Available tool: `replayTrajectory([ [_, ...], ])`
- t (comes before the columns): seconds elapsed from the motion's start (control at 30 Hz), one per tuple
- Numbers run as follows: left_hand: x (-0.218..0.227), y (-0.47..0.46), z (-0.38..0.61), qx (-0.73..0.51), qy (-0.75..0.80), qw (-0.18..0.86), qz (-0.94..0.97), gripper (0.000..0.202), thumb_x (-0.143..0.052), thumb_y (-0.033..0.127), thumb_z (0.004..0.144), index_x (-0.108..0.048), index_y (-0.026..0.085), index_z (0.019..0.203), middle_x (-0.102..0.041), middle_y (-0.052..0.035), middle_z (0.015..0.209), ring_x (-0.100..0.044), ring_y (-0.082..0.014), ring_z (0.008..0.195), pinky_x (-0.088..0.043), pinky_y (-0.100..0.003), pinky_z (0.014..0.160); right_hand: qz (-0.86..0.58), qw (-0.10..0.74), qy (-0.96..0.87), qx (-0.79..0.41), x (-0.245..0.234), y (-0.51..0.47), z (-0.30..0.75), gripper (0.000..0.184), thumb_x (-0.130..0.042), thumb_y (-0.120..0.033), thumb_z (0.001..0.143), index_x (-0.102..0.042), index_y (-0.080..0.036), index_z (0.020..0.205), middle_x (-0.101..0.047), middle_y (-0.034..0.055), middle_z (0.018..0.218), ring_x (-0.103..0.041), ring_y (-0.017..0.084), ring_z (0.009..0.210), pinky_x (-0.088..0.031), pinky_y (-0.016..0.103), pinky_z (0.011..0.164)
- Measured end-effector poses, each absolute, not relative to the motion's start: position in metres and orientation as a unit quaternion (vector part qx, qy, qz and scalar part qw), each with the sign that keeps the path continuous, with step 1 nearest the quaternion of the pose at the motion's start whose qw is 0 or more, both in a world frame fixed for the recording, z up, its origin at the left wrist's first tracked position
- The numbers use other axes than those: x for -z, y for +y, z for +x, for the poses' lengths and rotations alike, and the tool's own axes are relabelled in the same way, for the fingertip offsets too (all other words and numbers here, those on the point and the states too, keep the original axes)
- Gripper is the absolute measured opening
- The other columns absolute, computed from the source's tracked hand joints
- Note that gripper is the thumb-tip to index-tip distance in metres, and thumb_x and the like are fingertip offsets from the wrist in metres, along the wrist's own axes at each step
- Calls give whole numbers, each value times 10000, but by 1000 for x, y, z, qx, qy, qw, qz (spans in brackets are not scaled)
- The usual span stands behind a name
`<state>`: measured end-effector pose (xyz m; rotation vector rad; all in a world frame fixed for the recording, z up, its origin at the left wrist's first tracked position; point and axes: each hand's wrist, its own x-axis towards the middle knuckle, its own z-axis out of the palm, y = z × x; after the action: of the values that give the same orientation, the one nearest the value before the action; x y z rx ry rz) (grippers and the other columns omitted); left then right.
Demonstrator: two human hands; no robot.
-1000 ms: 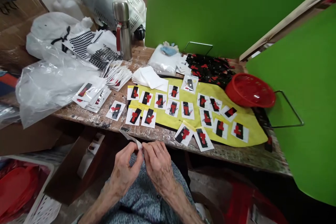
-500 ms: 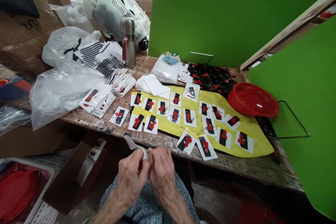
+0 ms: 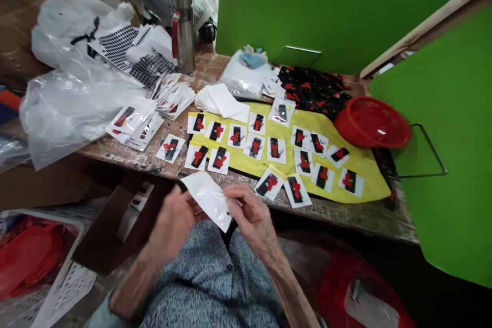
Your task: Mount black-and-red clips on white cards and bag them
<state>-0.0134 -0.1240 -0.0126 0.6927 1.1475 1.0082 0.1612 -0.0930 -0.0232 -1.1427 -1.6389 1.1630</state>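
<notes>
A white glossy packet point(image 3: 205, 195), like a small flat plastic bag, is held up over my lap at the table's front edge. My right hand point(image 3: 251, 218) pinches its right end between thumb and fingers. My left hand point(image 3: 175, 220) is smeared by motion beside the packet's left edge; its fingertips pass partly behind it, and I cannot tell whether they grip. Beyond them, several small white packets, each with a black and red piece, lie spread over a yellow cloth point(image 3: 261, 161) and the wood. One such packet point(image 3: 170, 148) lies left of the cloth.
Stacked filled packets point(image 3: 134, 125) and blank white packets point(image 3: 223, 102) lie behind. A steel flask point(image 3: 186, 36) stands at the back, a red basin point(image 3: 372, 123) at the right beside green panels point(image 3: 307, 5). Below left are a cardboard box point(image 3: 100, 238) and a white crate point(image 3: 73, 261).
My hands have moved apart, and the packet bunched between them is now spread flat and raised. The right hand shifted right, the left hand left. The view has tilted down.
</notes>
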Motion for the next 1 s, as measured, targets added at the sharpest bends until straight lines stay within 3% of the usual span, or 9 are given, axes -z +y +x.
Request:
replayTrajectory([
  [0.07,15,-112,-30,-422,463,756,188,577,-471,631,855,-678,119,1023,-730,-148,939,-694,-273,868,-555,-390,751,-407,378,-708,-436,18,-88,173,162,-489,-153,917,-624,-218,978,-653,65,1042,-629,175,999,-512,345,869],
  [0.17,25,-102,-39,-369,450,799,150,356,-702,443,759,-715,140,946,-746,-65,844,-695,-189,749,-535,-287,697,-361,332,-758,-430,11,-83,183,226,-454,-101,901,-624,-223,987,-658,65,1069,-633,177,1018,-516,373,886],
  [0.3,34,-102,-31,-331,465,808,143,445,-875,289,554,-730,115,937,-756,-85,817,-693,-179,681,-539,-283,676,-427,346,-667,-503,12,-86,181,304,-521,-185,894,-580,-242,1186,-618,92,1227,-616,195,1082,-517,390,908],
  [0.4,36,-105,-22,-365,492,775,156,414,-854,334,607,-732,124,943,-759,-104,875,-694,-183,717,-546,-300,705,-461,340,-507,-644,20,-93,178,415,-602,-313,878,-537,-244,1282,-660,94,1192,-654,193,1009,-538,370,863],
  [0.5,38,-107,-19,-399,520,729,198,349,-829,360,650,-728,134,896,-754,-80,861,-674,-165,703,-536,-287,686,-425,294,-404,-755,26,-100,177,391,-705,-411,804,-659,-203,1132,-728,71,1009,-679,204,913,-526,402,887],
  [0.67,44,-114,-14,-400,555,679,267,324,-782,418,703,-696,119,790,-685,-19,699,-581,-116,597,-465,-234,575,-419,284,-342,-792,29,-103,171,367,-775,-438,729,-710,-187,990,-736,45,935,-666,185,860,-508,373,878],
  [0.8,47,-117,-15,-378,594,621,345,413,-639,523,814,-650,123,713,-612,-9,620,-531,-121,559,-404,-239,517,-421,293,-310,-801,33,-103,164,360,-779,-466,713,-699,-174,909,-718,37,836,-654,179,796,-515,317,765],
  [0.9,43,-117,-22,-341,624,505,489,411,-648,510,809,-678,150,1004,-684,-69,899,-616,-205,799,-490,-326,697,-456,295,-353,-762,37,-102,166,355,-757,-490,727,-666,-167,844,-681,9,772,-600,141,696,-483,265,659],
  [1.0,34,-120,-25,-292,593,308,685,739,-748,526,711,-515,218,1341,-585,-127,1281,-526,-315,1158,-398,-493,983,-467,266,-425,-729,37,-99,171,339,-710,-489,777,-622,-162,799,-612,-21,711,-516,103,626,-425,223,580],
])
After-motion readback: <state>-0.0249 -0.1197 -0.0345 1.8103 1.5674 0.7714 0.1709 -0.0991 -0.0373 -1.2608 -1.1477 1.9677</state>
